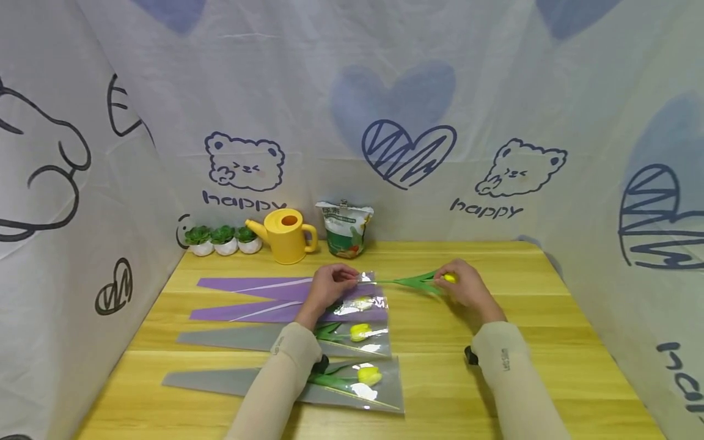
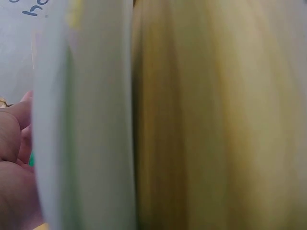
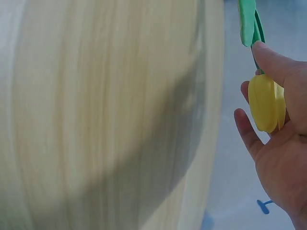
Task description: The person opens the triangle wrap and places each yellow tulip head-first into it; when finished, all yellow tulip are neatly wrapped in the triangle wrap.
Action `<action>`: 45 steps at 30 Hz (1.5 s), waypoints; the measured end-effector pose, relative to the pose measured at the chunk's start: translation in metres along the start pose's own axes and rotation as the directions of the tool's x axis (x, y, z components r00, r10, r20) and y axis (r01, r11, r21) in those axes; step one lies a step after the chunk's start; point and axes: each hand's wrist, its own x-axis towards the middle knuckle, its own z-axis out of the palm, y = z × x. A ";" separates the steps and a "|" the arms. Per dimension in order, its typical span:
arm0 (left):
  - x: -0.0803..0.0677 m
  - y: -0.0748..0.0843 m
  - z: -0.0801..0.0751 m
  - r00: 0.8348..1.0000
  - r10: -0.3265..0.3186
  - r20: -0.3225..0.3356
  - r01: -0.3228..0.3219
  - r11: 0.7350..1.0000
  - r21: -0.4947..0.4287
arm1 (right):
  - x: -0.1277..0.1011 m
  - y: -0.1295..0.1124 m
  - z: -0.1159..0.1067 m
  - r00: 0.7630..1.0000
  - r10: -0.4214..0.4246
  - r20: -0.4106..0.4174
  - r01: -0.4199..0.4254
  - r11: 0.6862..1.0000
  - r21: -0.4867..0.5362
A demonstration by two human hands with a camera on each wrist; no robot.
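My right hand (image 1: pixel 466 287) holds a yellow artificial tulip (image 1: pixel 450 278) by its bloom, fingers curled round it; the green leaves (image 1: pixel 418 281) point left. The right wrist view shows the bloom (image 3: pixel 265 103) in my palm under the thumb. My left hand (image 1: pixel 330 284) pinches the clear open end of the top purple sleeve (image 1: pixel 264 285), just left of the stem tip. Below lie a second purple sleeve (image 1: pixel 258 311) and two grey sleeves (image 1: pixel 231 338), each with a yellow tulip inside. The left wrist view is blurred; only fingers (image 2: pixel 12 143) show.
At the back of the wooden table (image 1: pixel 550 366) stand a yellow watering can (image 1: pixel 287 235), a green-and-white bag (image 1: pixel 345 229) and three small potted plants (image 1: pixel 222 239). Printed fabric walls close in the left, back and right sides.
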 end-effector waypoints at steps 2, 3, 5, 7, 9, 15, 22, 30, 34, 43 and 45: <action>0.000 0.000 0.000 1.000 0.003 -0.001 -0.003 1.000 0.000 | 0.001 -0.004 0.000 1.000 -0.009 -0.009 0.009 1.000 -0.001; 0.000 0.000 0.000 1.000 0.007 0.000 -0.007 1.000 -0.002 | 0.002 -0.006 0.001 1.000 -0.017 -0.013 0.017 1.000 -0.003; 0.000 0.000 0.000 1.000 0.011 0.002 -0.011 1.000 -0.005 | 0.003 -0.010 0.002 1.000 -0.024 -0.020 0.024 1.000 -0.004; 0.000 0.000 0.000 1.000 0.015 0.003 -0.015 1.000 -0.006 | 0.005 -0.014 0.003 0.999 -0.033 -0.025 0.032 0.999 -0.006; 0.000 0.000 0.000 1.000 0.019 0.002 -0.019 1.000 -0.005 | 0.006 -0.017 0.004 0.999 -0.042 -0.024 0.042 0.999 -0.004; -0.001 0.002 0.002 0.999 0.033 0.009 -0.033 0.999 0.001 | 0.008 -0.024 0.007 0.999 -0.031 -0.017 0.031 1.000 0.004; 0.001 0.005 0.002 0.999 0.031 0.011 -0.031 0.999 0.019 | 0.010 -0.031 0.010 0.998 -0.046 -0.031 0.046 0.999 -0.006; 0.001 0.006 0.003 0.999 0.040 0.024 -0.040 0.999 0.006 | 0.015 -0.038 0.018 0.999 -0.035 -0.016 0.035 0.999 0.009; 0.000 0.006 0.004 0.999 0.033 0.023 -0.033 0.999 -0.006 | 0.016 -0.042 0.022 0.999 -0.035 -0.016 0.036 0.999 0.006; 0.001 0.007 0.006 0.999 0.046 0.013 -0.046 0.999 -0.011 | 0.018 -0.050 0.028 1.000 -0.024 -0.014 0.025 1.000 0.011; 0.001 0.008 0.006 0.999 0.045 0.015 -0.045 0.999 -0.014 | 0.019 -0.051 0.029 0.999 -0.030 -0.015 0.030 0.999 0.012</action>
